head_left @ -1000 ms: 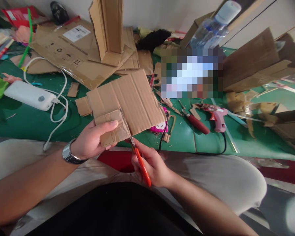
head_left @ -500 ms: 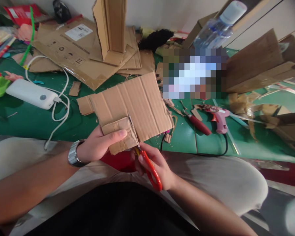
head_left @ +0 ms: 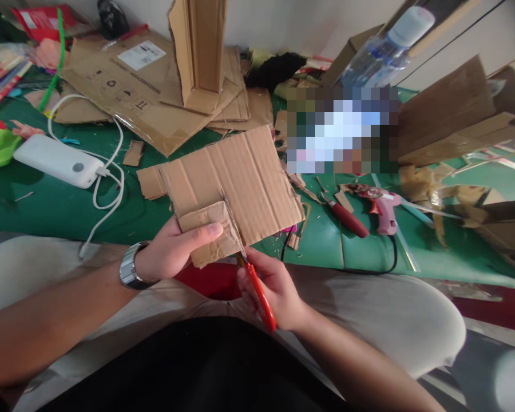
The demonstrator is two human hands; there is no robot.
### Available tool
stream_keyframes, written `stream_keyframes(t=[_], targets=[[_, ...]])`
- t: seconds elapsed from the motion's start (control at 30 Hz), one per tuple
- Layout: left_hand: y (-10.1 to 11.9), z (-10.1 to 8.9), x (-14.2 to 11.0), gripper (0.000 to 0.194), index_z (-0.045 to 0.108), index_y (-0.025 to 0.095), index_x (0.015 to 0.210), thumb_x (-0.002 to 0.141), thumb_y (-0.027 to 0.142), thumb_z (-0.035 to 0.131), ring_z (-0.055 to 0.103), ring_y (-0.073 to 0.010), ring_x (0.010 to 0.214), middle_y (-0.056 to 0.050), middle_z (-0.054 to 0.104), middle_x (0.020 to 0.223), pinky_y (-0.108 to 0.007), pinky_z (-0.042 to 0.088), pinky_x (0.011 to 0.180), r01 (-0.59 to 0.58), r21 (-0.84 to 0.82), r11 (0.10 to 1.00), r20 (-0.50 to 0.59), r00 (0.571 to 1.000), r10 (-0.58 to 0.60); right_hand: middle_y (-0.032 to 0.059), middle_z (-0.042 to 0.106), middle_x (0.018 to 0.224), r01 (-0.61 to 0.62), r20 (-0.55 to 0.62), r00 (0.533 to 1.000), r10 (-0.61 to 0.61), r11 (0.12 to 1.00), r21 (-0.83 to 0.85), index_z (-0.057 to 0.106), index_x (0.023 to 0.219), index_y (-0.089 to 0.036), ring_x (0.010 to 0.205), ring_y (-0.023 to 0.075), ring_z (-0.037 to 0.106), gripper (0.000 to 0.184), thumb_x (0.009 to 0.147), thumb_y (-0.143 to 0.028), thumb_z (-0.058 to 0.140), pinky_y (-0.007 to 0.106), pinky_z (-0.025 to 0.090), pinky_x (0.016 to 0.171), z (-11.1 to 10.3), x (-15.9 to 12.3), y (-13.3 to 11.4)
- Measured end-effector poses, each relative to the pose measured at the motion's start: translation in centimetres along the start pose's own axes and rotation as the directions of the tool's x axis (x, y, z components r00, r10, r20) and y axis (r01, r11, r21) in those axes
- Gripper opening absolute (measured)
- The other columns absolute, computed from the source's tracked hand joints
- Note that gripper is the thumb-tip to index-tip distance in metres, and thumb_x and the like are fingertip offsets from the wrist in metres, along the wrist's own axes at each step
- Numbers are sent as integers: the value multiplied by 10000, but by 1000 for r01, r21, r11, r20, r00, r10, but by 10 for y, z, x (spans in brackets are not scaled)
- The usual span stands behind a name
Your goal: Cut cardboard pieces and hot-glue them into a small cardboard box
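My left hand [head_left: 171, 249] is closed on a small folded cardboard piece [head_left: 210, 229], thumb on top, holding it against a larger ridged cardboard sheet [head_left: 244, 177]. Its fingers are hidden underneath. In my right hand [head_left: 274, 289] is a pair of scissors [head_left: 261, 297] with red handles. Their upper blade lies over the sheet along the right edge of the small piece; the lower blade is out of sight beneath the cardboard. The sheet is held at the near edge of the green table, its left tab sticking out.
A white power bank [head_left: 54, 161] with a white cable lies left. To the right are a red-handled tool [head_left: 347, 218] and a pink glue gun [head_left: 384, 209]. Flattened cardboard boxes [head_left: 111, 86] and a water bottle [head_left: 381, 54] stand or lie behind.
The scissor handles have turned and come closer together in my right hand. The left hand keeps its hold, and the view has shifted slightly.
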State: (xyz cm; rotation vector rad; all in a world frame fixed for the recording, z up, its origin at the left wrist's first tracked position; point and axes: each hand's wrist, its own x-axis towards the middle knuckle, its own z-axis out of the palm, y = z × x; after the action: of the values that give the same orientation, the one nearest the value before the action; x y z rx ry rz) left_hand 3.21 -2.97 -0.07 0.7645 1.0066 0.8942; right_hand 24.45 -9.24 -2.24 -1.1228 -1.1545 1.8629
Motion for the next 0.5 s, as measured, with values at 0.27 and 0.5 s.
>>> stream_keyframes(t=[0.27, 0.5], targets=[[-4, 4, -5, 487, 870, 202, 1247, 874, 506, 949, 743, -399, 1401, -129, 869, 1309, -487, 636, 1175, -30, 78, 996, 96, 995, 23, -37, 542, 695, 9, 20, 1000, -10, 999, 52, 637, 934, -196, 560, 106, 480, 580, 1005, -764, 729, 245, 395, 531, 1, -1, 4], [-5, 4, -5, 416, 886, 223, 1184, 856, 463, 978, 774, -383, 1359, -103, 885, 1269, -474, 650, 1154, 2, -8, 1000, 82, 997, -1, -22, 606, 591, 101, 8, 995, -102, 967, -235, 535, 799, -234, 498, 113, 550, 554, 1093, -691, 645, 232, 389, 483, -3, -1, 6]])
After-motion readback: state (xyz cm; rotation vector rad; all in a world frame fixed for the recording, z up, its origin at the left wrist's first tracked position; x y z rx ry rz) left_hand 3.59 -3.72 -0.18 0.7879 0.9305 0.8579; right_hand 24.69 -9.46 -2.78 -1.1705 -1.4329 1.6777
